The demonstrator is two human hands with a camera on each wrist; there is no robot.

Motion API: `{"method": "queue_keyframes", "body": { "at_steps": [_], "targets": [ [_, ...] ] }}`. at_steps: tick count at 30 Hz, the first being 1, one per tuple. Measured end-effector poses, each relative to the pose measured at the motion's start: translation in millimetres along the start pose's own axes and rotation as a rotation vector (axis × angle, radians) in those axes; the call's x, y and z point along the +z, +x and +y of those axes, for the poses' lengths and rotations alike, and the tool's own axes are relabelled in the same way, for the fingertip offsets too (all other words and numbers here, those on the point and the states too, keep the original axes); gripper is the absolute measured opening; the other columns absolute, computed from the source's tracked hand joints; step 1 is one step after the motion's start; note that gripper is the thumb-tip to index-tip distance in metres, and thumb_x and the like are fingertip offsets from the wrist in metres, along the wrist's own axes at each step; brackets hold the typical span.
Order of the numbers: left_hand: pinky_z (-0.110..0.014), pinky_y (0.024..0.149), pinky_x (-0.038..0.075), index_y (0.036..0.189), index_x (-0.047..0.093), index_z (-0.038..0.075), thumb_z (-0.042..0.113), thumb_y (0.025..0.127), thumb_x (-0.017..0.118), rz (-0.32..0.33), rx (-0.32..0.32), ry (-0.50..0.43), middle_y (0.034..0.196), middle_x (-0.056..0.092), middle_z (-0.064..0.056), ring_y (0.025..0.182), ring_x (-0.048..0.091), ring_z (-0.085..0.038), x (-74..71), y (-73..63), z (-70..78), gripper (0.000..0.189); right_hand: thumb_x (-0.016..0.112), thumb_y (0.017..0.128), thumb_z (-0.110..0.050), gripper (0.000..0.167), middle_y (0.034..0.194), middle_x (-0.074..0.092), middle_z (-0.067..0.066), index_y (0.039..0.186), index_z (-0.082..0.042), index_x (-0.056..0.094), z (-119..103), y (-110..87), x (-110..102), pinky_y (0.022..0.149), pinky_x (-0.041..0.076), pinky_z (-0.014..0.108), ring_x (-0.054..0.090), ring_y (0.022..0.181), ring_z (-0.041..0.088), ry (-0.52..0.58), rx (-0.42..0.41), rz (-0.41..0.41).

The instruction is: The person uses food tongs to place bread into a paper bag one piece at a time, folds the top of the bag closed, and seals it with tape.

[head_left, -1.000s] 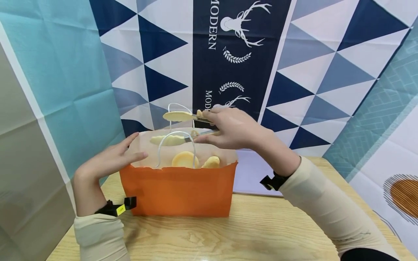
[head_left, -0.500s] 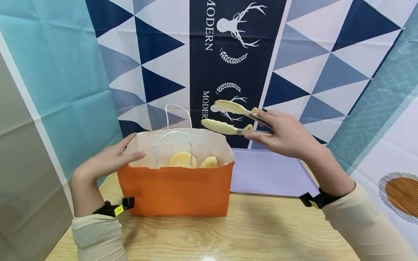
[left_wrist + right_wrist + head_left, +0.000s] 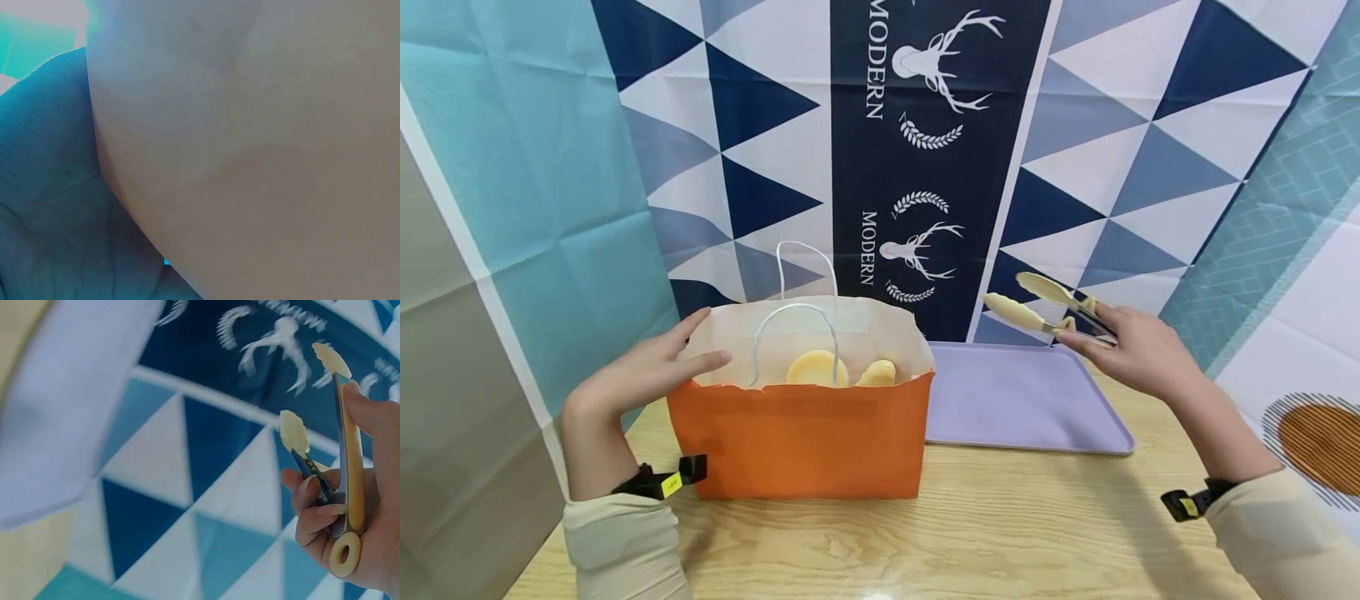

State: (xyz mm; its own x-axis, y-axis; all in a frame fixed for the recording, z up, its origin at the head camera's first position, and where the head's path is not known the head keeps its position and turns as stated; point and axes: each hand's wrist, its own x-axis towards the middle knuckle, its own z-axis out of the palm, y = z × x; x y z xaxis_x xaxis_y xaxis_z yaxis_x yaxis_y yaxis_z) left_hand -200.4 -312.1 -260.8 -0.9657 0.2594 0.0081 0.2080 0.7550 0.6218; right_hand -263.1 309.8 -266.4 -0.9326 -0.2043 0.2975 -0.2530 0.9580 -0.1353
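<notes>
My right hand (image 3: 1150, 350) grips a pair of tongs (image 3: 1078, 317) with cream tips and metal arms. In the right wrist view the tongs (image 3: 350, 462) have their tips spread, with nothing between them, and my fingers curl round the handles. They are above the right end of a lilac tray (image 3: 1000, 400). My left hand (image 3: 632, 375) rests at the left corner of an orange paper bag (image 3: 805, 442), its thumb and fingers extended along the rim. Inside the bag lie a round yellow piece (image 3: 811, 367) and a smaller pale yellow piece (image 3: 877, 372), both partly hidden by the front wall.
Two white cord handles (image 3: 790, 307) stand up from the bag. The wooden table (image 3: 985, 517) stretches in front of the bag and tray. A patterned cloth (image 3: 775, 133) hangs behind. Close, blurred surfaces fill the left wrist view.
My right hand has carried the tongs from over the bag to the right, then lower over the tray's right end. My left hand stays at the bag's left corner.
</notes>
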Motion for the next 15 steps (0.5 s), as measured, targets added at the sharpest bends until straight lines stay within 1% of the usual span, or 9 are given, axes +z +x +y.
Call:
{"method": "queue_keyframes", "body": {
  "at_steps": [1,4,10,15],
  "targets": [
    [-0.079,0.114,0.027,0.172,0.002,0.013,0.063,0.104,0.054,0.001,0.001,0.001,0.174,0.013,-0.027,0.152,0.026,-0.055,0.1,0.3,0.0,0.099,0.058,0.101,-0.067,0.098,0.141,0.053,0.042,0.156,0.012,0.039,9,-1.7,3,0.087,0.048,0.074,0.058,0.117,0.061,0.007,0.030,-0.018],
    [-0.079,0.114,0.027,0.172,0.002,0.013,0.063,0.104,0.054,0.000,0.000,0.001,0.174,0.012,-0.026,0.152,0.026,-0.055,0.3,0.7,-0.1,0.099,0.054,0.102,-0.068,0.101,0.145,0.046,0.046,0.157,0.014,0.034,34,-7.1,14,0.090,0.045,0.078,0.052,0.121,0.066,0.017,0.086,-0.059],
    [-0.079,0.114,0.026,0.172,0.001,0.013,0.063,0.104,0.054,-0.001,0.000,-0.001,0.174,0.011,-0.026,0.152,0.025,-0.055,0.8,0.8,-0.4,0.099,0.053,0.104,-0.065,0.100,0.139,0.047,0.050,0.154,0.020,0.033,80,-19.6,33,0.088,0.046,0.077,0.052,0.117,0.070,0.027,0.135,-0.078],
    [-0.079,0.114,0.026,0.171,0.001,0.013,0.062,0.104,0.055,-0.002,0.000,-0.002,0.174,0.010,-0.026,0.153,0.024,-0.055,0.8,0.5,0.1,0.099,0.050,0.105,-0.066,0.102,0.137,0.045,0.052,0.152,0.023,0.031,113,-31.8,43,0.083,0.048,0.076,0.049,0.117,0.072,0.019,0.180,-0.133]
  ]
}}
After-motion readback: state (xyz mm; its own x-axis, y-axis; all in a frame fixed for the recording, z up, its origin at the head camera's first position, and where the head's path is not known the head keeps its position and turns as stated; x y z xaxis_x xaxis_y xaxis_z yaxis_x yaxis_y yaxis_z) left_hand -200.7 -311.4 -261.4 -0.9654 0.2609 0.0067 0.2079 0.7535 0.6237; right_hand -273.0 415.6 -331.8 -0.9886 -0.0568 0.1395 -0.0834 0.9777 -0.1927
